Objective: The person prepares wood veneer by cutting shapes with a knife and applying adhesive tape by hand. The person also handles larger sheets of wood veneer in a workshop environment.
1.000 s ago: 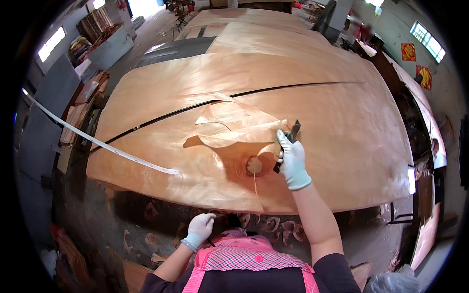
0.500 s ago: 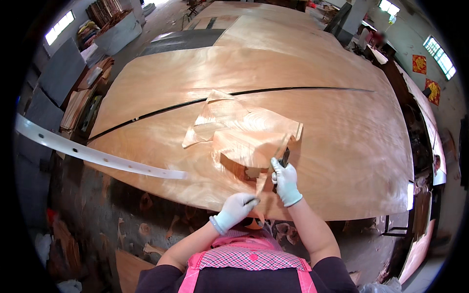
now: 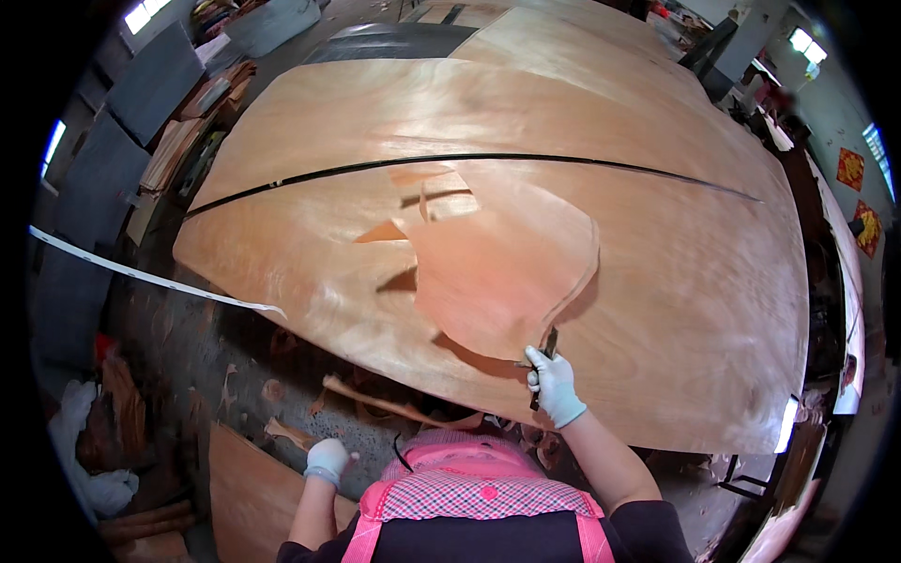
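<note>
My right hand, in a white glove, is closed around a slim dark tool that sticks out above and below the fist; its exact kind is unclear. Its tip is at the near edge of a curled sheet of thin wood veneer, which is lifted off the large sheet beneath. My left hand, also gloved, is low at the left, apart from the table, with its thumb stuck out and nothing visible in it. A narrow veneer strip hangs in the air between that hand and the table edge.
Large veneer sheets cover the table, with a long dark strip across them. A white perforated band reaches in from the left. Offcuts lie on the floor; a wood panel leans at lower left.
My left hand has let go of the strip and moved down and left. The veneer sheet has flipped from a folded heap to a broad curled piece. My right hand stays near the same spot.
</note>
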`<act>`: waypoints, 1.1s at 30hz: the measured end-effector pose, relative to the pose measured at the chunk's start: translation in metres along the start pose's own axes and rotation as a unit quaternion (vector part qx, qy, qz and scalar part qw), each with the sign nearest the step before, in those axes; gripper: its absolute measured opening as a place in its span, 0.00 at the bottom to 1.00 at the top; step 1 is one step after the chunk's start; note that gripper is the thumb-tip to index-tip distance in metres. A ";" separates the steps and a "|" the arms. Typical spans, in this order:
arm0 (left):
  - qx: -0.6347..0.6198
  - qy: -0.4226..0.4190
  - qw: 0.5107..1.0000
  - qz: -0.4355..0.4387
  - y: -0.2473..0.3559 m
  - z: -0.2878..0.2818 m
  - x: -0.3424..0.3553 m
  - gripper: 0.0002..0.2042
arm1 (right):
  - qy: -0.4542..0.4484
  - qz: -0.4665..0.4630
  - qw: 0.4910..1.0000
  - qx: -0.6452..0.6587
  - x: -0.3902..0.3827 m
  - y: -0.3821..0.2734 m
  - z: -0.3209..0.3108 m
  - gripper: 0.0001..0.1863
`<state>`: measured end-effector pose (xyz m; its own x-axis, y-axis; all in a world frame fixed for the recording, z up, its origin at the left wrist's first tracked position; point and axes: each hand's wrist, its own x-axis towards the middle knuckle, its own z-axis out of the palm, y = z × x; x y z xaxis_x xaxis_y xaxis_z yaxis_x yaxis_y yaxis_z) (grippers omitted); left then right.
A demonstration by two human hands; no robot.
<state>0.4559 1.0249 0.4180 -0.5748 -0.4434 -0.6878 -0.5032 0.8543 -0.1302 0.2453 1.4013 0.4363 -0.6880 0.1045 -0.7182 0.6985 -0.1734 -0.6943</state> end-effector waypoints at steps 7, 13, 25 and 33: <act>-0.392 0.338 0.814 0.262 0.141 -0.075 0.010 0.12 | -0.042 0.048 0.995 -0.078 0.031 0.020 -0.008 0.10; -0.288 0.326 0.847 0.306 0.224 -0.107 0.069 0.11 | -0.023 0.032 0.999 -0.003 0.021 0.013 -0.016 0.11; -0.210 0.283 0.903 0.247 0.230 -0.102 0.071 0.30 | 0.049 -0.362 0.781 -0.506 0.026 -0.029 -0.046 0.14; -0.293 0.271 0.893 0.208 0.229 -0.100 0.081 0.30 | -0.228 -0.097 0.923 -0.294 0.017 -0.019 0.031 0.20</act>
<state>0.2298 1.1572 0.4034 -0.9389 -0.3218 -0.1224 -0.3328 0.7575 0.5616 0.2138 1.3759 0.4390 -0.7288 -0.3695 -0.5764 0.4470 0.3810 -0.8093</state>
